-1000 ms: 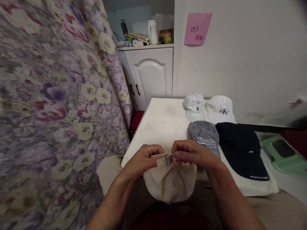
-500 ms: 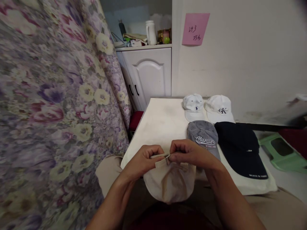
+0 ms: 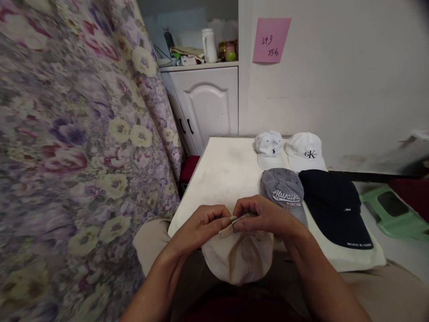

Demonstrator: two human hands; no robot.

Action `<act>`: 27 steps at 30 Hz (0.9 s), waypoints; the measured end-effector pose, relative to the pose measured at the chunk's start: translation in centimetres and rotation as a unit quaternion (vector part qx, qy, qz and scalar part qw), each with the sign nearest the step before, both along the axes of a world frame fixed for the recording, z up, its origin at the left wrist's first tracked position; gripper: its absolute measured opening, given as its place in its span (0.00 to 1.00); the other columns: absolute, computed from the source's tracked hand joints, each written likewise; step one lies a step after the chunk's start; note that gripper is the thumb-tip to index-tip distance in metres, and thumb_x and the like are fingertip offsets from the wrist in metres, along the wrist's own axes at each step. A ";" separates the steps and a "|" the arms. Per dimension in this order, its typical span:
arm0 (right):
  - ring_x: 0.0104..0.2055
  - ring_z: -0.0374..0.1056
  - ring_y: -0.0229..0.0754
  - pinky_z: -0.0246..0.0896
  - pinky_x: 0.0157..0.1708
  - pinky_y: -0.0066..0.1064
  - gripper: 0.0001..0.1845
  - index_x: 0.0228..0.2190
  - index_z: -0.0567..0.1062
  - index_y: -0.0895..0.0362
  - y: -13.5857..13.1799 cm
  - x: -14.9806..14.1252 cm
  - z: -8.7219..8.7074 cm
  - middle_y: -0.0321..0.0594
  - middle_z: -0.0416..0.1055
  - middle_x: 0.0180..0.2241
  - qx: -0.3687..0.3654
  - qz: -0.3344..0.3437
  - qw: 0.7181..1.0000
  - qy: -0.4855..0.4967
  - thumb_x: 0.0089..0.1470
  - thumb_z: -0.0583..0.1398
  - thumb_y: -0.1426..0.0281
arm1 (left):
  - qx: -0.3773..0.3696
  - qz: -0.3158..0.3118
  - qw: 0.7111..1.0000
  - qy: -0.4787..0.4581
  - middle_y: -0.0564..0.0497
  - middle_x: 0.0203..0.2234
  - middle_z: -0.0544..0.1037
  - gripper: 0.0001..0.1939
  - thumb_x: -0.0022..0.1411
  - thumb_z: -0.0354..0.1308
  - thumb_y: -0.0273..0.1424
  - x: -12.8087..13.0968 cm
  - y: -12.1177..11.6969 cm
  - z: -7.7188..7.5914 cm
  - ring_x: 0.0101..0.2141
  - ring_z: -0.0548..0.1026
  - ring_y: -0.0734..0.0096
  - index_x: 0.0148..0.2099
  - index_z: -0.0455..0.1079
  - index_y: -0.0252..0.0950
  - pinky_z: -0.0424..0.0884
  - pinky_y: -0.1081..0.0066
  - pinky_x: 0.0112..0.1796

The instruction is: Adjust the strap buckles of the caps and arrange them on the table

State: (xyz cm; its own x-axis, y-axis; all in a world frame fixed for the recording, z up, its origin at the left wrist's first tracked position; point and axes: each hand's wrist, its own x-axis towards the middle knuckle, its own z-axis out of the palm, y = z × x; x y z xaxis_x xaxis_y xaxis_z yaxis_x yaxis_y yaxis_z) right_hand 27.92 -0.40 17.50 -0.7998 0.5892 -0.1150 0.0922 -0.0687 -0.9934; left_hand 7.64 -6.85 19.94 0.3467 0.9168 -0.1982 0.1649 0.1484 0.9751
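A beige baseball cap [image 3: 239,259] is held over my lap at the near edge of the table, its crown toward me. My left hand [image 3: 208,223] pinches the end of its back strap near the small buckle. Closed on the strap and cap edge from the other side is my right hand [image 3: 259,217]; the thumbs nearly meet. The fingers partly hide the buckle. Just beyond my right hand lies a grey cap [image 3: 281,185] with "Always" lettering. To its right rests a navy cap [image 3: 330,192], brim toward me.
At the back of the cream-covered table [image 3: 221,170] sit a pale blue cap [image 3: 269,145] and a white cap [image 3: 303,150] with CK letters. A floral curtain [image 3: 83,156] hangs at left. A green plastic stool [image 3: 392,210] stands right of the table; a white cabinet [image 3: 211,105] is behind.
My left fingers have moved closer to the buckle, and the strap end that stuck out between the hands is now mostly covered. The caps on the table have not moved.
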 end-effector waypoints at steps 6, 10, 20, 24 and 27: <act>0.27 0.61 0.33 0.55 0.25 0.23 0.15 0.31 0.75 0.58 -0.2 0.0 -0.1 0.33 0.69 0.27 0.016 -0.010 1.000 0.014 0.46 0.70 0.62 | 0.029 -0.003 0.999 0.029 0.56 0.20 0.60 0.17 0.63 0.52 0.40 -0.3 0.2 -0.4 0.23 0.55 0.75 0.27 0.65 0.35 0.50 0.72 0.23; 0.26 0.61 0.32 0.55 0.25 0.23 0.12 0.31 0.75 0.58 -0.2 -0.2 -0.3 0.32 0.69 0.26 0.023 -0.007 1.000 0.012 0.47 0.69 0.64 | 0.045 0.010 0.998 0.034 0.55 0.21 0.61 0.18 0.64 0.50 0.40 -0.2 0.2 -0.7 0.24 0.56 0.73 0.26 0.65 0.35 0.51 0.71 0.24; 0.28 0.64 0.34 0.58 0.28 0.25 0.13 0.34 0.76 0.57 0.5 0.7 0.1 0.33 0.71 0.28 0.038 0.012 0.999 0.025 0.50 0.68 0.63 | 0.027 0.027 0.999 0.007 0.58 0.18 0.63 0.18 0.55 0.65 0.43 -0.1 0.5 -0.7 0.21 0.55 0.79 0.27 0.68 0.33 0.49 0.76 0.22; 0.24 0.60 0.32 0.54 0.24 0.24 0.13 0.31 0.74 0.59 0.9 1.3 0.0 0.31 0.67 0.23 0.007 0.030 0.998 0.053 0.54 0.65 0.61 | -0.007 0.039 0.999 -0.025 0.58 0.18 0.64 0.18 0.53 0.67 0.42 -0.6 0.7 -1.3 0.19 0.56 0.80 0.27 0.69 0.32 0.49 0.78 0.20; 0.24 0.57 0.31 0.50 0.23 0.23 0.13 0.29 0.73 0.59 1.2 1.3 -0.4 0.31 0.65 0.23 -0.002 0.019 0.997 0.068 0.53 0.66 0.61 | -0.043 0.051 0.996 -0.057 0.58 0.17 0.64 0.18 0.52 0.67 0.43 -0.7 0.7 -1.7 0.18 0.56 0.81 0.27 0.69 0.33 0.49 0.78 0.19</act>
State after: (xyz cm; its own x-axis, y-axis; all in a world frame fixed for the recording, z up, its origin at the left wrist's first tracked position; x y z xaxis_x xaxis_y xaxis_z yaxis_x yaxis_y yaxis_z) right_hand 29.19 0.76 17.08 -0.8298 0.5581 -0.0052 -0.0417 -0.0713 -0.9966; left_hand 6.94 -6.14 18.23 0.2780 0.9295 -0.2423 0.0329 0.2429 0.9695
